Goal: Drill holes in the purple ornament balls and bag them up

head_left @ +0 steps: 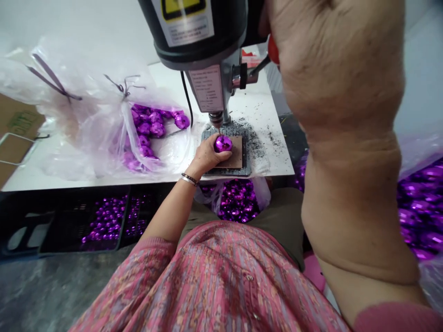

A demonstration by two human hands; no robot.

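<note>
Pinching a purple faceted ball (223,144) between thumb and fingers, the left hand (206,154) steadies it over a brown board (237,154) on the base of a benchtop drill press (194,55). The drill bit (219,131) points down close over the ball; sound work calls for the ball centred beneath it, a firm grip against spin, fingertips clear of the tip and light, even pressure on the feed. The right hand (339,64) is raised at the lever's red knob (273,50), its fingers hidden, so whether they close around it cannot be told. Dark shavings (255,143) litter the white worktop (277,163) beside the base, while more purple balls (157,129) sit at left within a clear plastic bag (97,131).
</note>
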